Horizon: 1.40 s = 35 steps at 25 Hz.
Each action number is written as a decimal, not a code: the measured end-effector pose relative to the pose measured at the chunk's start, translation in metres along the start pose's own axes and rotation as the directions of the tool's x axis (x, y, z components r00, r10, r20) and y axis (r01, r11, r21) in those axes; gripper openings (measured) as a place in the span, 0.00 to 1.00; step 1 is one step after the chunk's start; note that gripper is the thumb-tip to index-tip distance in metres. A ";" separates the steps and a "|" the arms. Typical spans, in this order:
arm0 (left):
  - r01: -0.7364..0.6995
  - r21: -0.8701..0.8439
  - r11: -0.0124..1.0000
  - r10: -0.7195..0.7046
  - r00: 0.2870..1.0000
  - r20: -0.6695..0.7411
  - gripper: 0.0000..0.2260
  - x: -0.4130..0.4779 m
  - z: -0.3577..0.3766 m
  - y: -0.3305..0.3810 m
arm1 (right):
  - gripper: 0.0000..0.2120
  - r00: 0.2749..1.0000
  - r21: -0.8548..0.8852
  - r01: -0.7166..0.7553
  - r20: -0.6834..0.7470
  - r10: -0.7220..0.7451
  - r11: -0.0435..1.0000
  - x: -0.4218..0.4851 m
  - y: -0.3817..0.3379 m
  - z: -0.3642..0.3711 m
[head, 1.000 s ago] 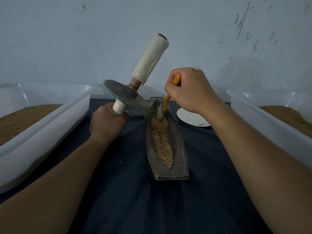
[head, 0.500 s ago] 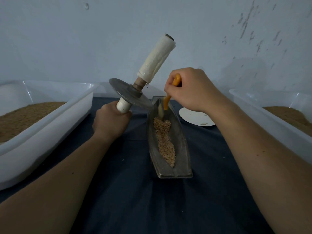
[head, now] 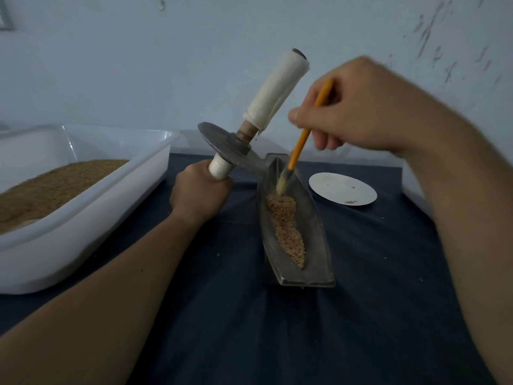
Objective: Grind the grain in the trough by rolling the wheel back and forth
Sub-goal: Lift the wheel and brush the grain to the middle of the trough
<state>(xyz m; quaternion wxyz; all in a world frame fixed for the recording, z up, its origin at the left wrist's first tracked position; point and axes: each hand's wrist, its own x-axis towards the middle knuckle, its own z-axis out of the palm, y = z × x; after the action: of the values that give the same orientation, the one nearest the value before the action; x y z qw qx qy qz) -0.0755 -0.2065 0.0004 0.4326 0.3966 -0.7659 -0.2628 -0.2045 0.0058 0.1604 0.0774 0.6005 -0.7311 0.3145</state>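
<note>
A narrow metal trough (head: 316, 237) lies lengthwise on the dark cloth, with a strip of tan grain (head: 287, 232) along its bottom. My left hand (head: 198, 191) grips the lower white handle of the grinding wheel (head: 226, 147), which is lifted and tilted left of the trough's far end, its cloth-wrapped upper handle pointing up and right. My right hand (head: 358, 107) pinches an orange-handled brush (head: 298, 150). Its pale bristles touch the far end of the grain.
A white plastic tub (head: 91, 201) holding brown grain stands at the left. A small white disc (head: 342, 188) with a few grains lies right of the trough. Another tub's edge shows at the far right. A pale wall stands close behind the table.
My right hand has risen and shifted right, so more of the brush handle shows. The brush tip stays at the far end of the grain. The wheel remains lifted in my left hand.
</note>
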 end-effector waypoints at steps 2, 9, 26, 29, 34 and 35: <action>-0.007 0.022 1.000 0.007 1.000 0.010 0.04 0.000 0.000 0.000 | 0.10 0.997 0.014 0.065 -0.039 -0.064 0.998 -0.008 -0.017 -0.017; -0.037 0.090 0.995 0.035 0.999 0.025 0.06 0.001 0.001 -0.001 | 0.11 0.989 0.006 0.115 0.096 -0.115 0.993 -0.026 -0.051 -0.017; -0.067 0.115 0.991 0.062 0.997 0.048 0.03 0.001 0.003 -0.001 | 0.12 0.950 -0.170 -0.011 0.304 0.063 0.985 -0.023 -0.048 0.013; -0.068 0.132 0.989 0.061 0.997 0.053 0.04 0.000 0.004 0.000 | 0.11 0.966 -0.167 0.025 0.256 0.019 0.986 -0.024 -0.046 0.001; -0.061 0.134 0.989 0.057 0.998 0.031 0.05 0.001 0.003 0.000 | 0.11 0.966 -0.127 0.124 0.243 -0.090 0.984 -0.031 -0.055 -0.013; -0.062 0.128 0.990 0.057 0.998 0.041 0.05 0.001 0.002 0.000 | 0.13 0.950 -0.132 0.124 0.303 -0.079 0.983 -0.033 -0.058 -0.011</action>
<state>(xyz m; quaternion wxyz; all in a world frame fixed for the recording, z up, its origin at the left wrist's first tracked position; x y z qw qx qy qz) -0.0777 -0.2074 -0.0007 0.3993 0.3960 -0.8006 -0.2068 -0.1452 0.0350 0.1744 0.0279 0.6702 -0.7240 0.1608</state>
